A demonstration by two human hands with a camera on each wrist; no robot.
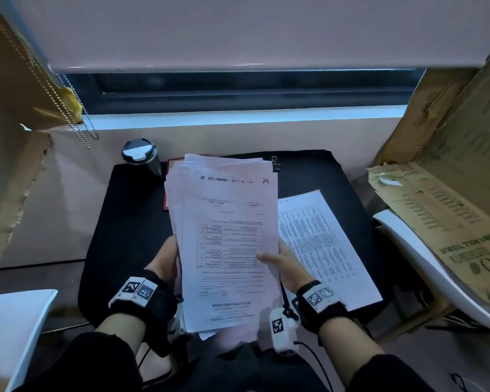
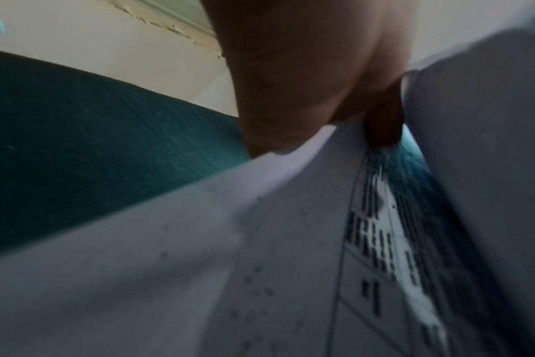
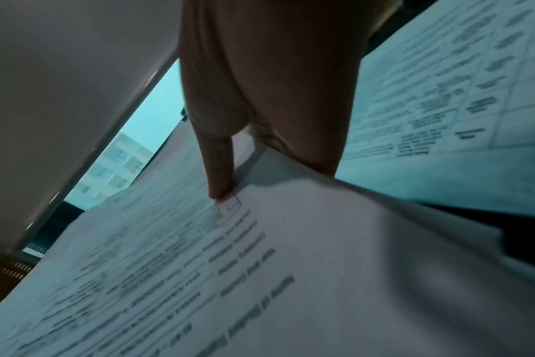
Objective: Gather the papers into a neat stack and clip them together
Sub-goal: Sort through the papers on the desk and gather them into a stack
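Hands (image 1: 167, 260) (image 1: 287, 263) grip the paper stack (image 1: 227, 239) by both long edges, right thumb on top.

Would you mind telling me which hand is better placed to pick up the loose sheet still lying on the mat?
The right hand. The loose sheet lies on the black mat directly beside it, on the right of the held stack. The left hand grips the stack's far side and would have to cross over.
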